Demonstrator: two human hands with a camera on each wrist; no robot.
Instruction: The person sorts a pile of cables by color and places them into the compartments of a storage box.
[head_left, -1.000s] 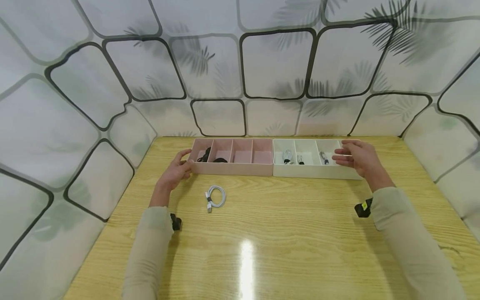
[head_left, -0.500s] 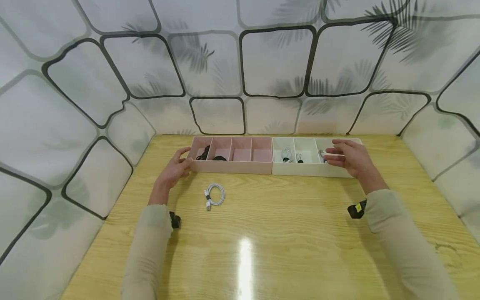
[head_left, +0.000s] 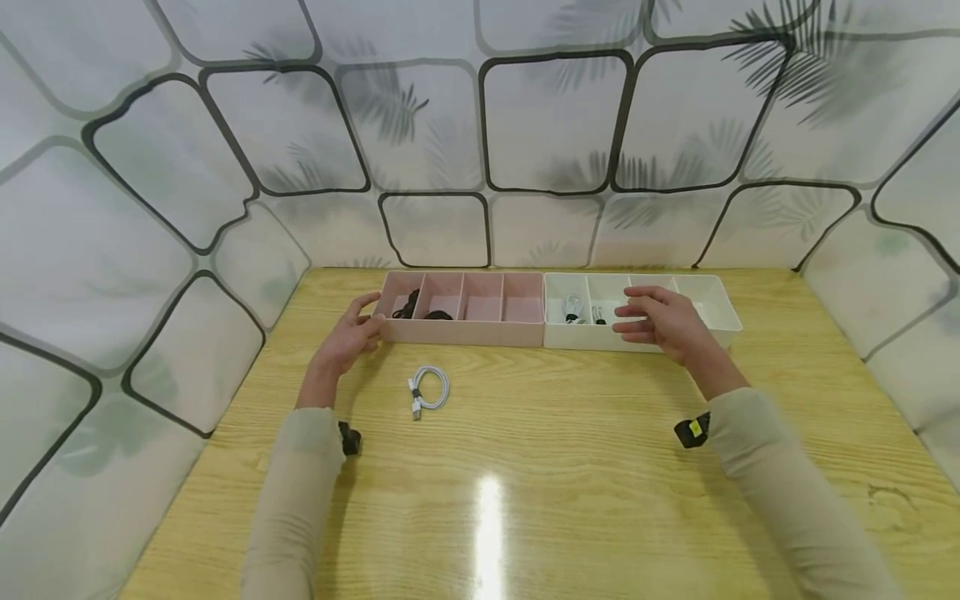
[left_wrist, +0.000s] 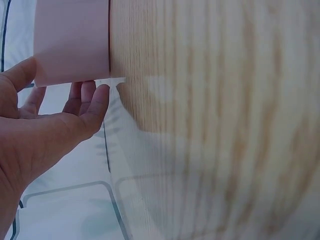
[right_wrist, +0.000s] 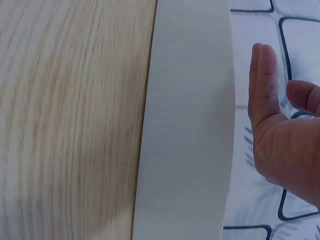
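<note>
In the head view my left hand is at the left end of the pink box, which has several compartments. The left wrist view shows thumb and loosely bent fingers touching the box's end and corner. My right hand hovers above the white compartment box, fingers extended and holding nothing; it covers part of the third compartment. The right wrist view has that hand beside the white box wall, apart from it. A coiled white USB cable with a dark tie lies on the table before the pink box.
Dark coiled cables sit in the two leftmost pink compartments. White cables with dark ties lie in the left white compartments. Both boxes stand end to end near the back of the wooden table, before a patterned curtain.
My right hand has moved left along the white box, from its right end to over the third compartment, uncovering the rightmost one. The left hand has stayed at the pink box.
</note>
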